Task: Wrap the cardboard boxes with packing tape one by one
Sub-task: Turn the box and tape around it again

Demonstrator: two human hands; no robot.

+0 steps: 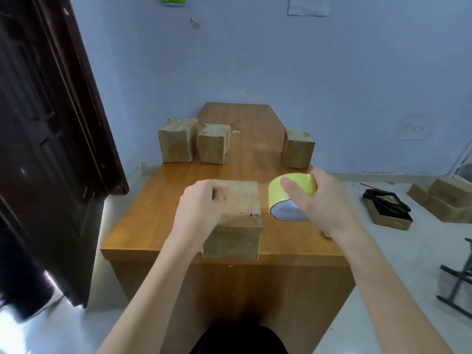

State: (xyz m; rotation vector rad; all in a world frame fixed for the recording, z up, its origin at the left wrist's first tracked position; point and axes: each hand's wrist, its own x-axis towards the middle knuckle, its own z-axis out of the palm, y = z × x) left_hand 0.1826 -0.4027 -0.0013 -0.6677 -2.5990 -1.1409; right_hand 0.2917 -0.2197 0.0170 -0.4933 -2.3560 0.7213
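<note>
A small cardboard box [242, 208] stands near the front edge of the wooden table [153, 213]. My left hand [201, 208] grips its left top edge, thumb lying on the lid. Just right of the box, my right hand [321, 200] holds a roll of yellow packing tape [286, 192] above the table, thumb across the roll's outer face. Further back stand three more cardboard boxes: two on the left [177, 140] [214, 144] and one on the right [298, 148].
A dark wooden door [51, 149] stands open at the left. On the floor to the right lie more cardboard boxes [444, 200], an open box with black material [388, 208] and a metal frame [459, 277]. A blue wall lies beyond the table.
</note>
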